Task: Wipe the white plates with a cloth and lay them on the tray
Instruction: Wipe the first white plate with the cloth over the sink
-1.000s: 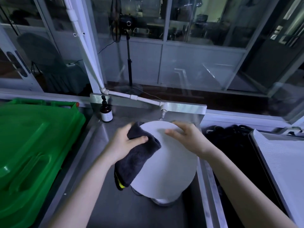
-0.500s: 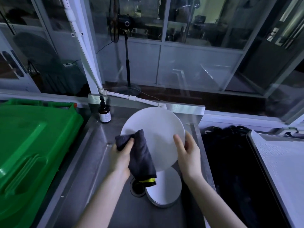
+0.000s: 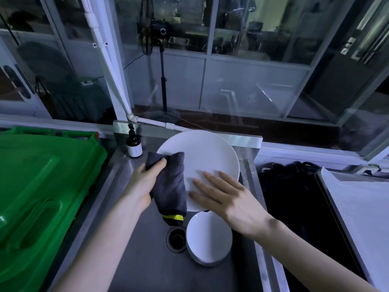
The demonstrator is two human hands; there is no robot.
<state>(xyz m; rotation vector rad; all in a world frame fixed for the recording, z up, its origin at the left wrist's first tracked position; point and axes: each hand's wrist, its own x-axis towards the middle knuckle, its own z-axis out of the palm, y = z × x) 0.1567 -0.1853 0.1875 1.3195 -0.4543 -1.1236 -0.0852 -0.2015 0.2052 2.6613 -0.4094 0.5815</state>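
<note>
Head view. Over the far end of the sink (image 3: 134,260), the left hand (image 3: 145,182) grips a dark cloth (image 3: 170,184) against the left edge of a white plate (image 3: 202,157). The right hand (image 3: 229,199) lies flat on the plate's face, fingers straight. A stack of plates (image 3: 208,237) waits beside the drain (image 3: 176,239). The tray (image 3: 362,207), beyond the sink's right edge, shows no plate in its visible part. Wiping is judged under way, with the laying apparently all to come.

Dim; glass partition (image 3: 252,85) behind steel sink (image 3: 147,260); possibly fan stand (image 3: 162,81) beyond.
</note>
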